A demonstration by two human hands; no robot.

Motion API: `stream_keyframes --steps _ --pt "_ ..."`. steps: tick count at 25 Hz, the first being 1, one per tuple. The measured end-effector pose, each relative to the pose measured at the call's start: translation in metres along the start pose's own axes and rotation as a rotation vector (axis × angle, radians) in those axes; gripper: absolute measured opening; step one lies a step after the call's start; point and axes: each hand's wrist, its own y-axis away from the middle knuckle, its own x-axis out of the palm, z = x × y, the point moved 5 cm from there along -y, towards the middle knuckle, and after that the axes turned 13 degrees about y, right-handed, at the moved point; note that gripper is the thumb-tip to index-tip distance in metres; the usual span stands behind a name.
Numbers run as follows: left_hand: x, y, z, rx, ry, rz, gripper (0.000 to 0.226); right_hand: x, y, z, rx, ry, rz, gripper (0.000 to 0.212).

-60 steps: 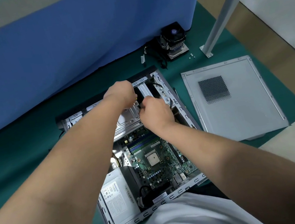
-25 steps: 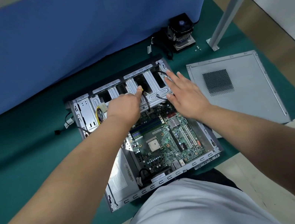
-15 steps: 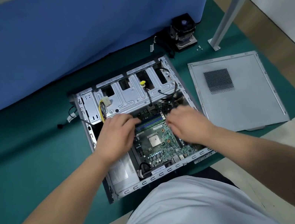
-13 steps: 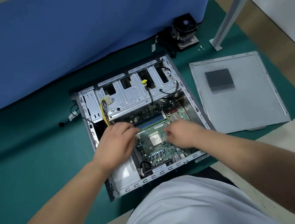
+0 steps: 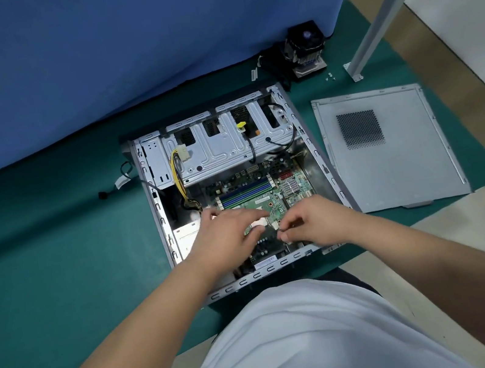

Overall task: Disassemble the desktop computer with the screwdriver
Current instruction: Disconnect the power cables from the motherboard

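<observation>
Partly stripped: the side panel (image 5: 389, 149) lies at right and the cooler (image 5: 305, 48) at upper right, both off the desktop computer (image 5: 235, 185) at centre, while the motherboard (image 5: 255, 194) remains seated, left hand (image 5: 227, 234) loosely spread, right hand (image 5: 315, 223) pinching something small, screwdriver unseen.

It looked like a repair workshop: an opened computer case (image 5: 235, 185) lay on a green mat (image 5: 53, 247) before a blue partition (image 5: 115, 44), its side panel (image 5: 392, 165) at 3 o'clock, a removed cooler (image 5: 305, 48) and loose screws (image 5: 330, 76) at 1 o'clock.
</observation>
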Motion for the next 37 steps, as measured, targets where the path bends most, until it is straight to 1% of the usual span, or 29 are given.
stream_keyframes --steps 2,4,7,9,10,12,14,19,24,26,29,33,35,37 --pt "0.005 -0.005 -0.011 0.0 0.257 0.078 0.023 0.002 0.008 0.002 -0.061 0.065 -0.015 0.003" --pt "0.011 -0.004 -0.015 -0.067 0.487 0.136 0.013 0.005 0.012 0.003 -0.116 0.134 -0.035 0.004" --pt "0.015 0.003 -0.017 -0.124 0.655 0.072 0.012 0.006 0.013 0.003 -0.144 0.147 -0.036 0.004" --pt "0.016 0.008 -0.016 -0.142 0.702 0.029 0.013 0.006 0.013 0.002 -0.12 0.061 -0.019 0.012" --pt "0.016 0.01 -0.016 -0.147 0.704 0.031 0.014 0.006 0.013 0.0 -0.107 0.01 -0.01 0.017" --pt "0.015 0.013 -0.015 -0.161 0.687 0.046 0.017 0.006 0.013 -0.002 -0.1 -0.04 -0.001 0.017" --pt "0.013 0.015 -0.013 -0.182 0.665 0.042 0.02 0.008 0.013 -0.003 -0.109 -0.045 0.002 0.014" --pt "0.012 0.019 -0.016 -0.221 0.577 0.072 0.024 0.012 0.014 -0.002 -0.114 -0.051 0.005 0.022" --pt "0.013 0.016 -0.021 -0.212 0.362 0.175 0.009 0.011 0.015 -0.002 -0.106 -0.035 0.008 0.016" --pt "0.013 0.013 -0.024 -0.224 0.357 0.189 0.012 0.007 0.015 -0.004 -0.092 -0.036 -0.011 0.012" --pt "0.013 0.01 -0.027 -0.186 0.311 0.242 0.017 -0.008 0.014 -0.007 -0.077 0.006 -0.078 0.009" --pt "0.016 0.012 -0.025 -0.11 0.243 0.323 0.015 -0.038 0.012 -0.007 -0.134 0.159 -0.197 0.012" --pt "0.014 0.012 -0.016 -0.16 0.315 0.354 0.015 -0.058 0.009 -0.011 -0.139 0.178 -0.331 0.014" --pt "0.01 0.011 -0.009 -0.239 0.449 0.388 0.011 -0.082 0.004 -0.025 -0.06 0.036 -0.51 0.013"
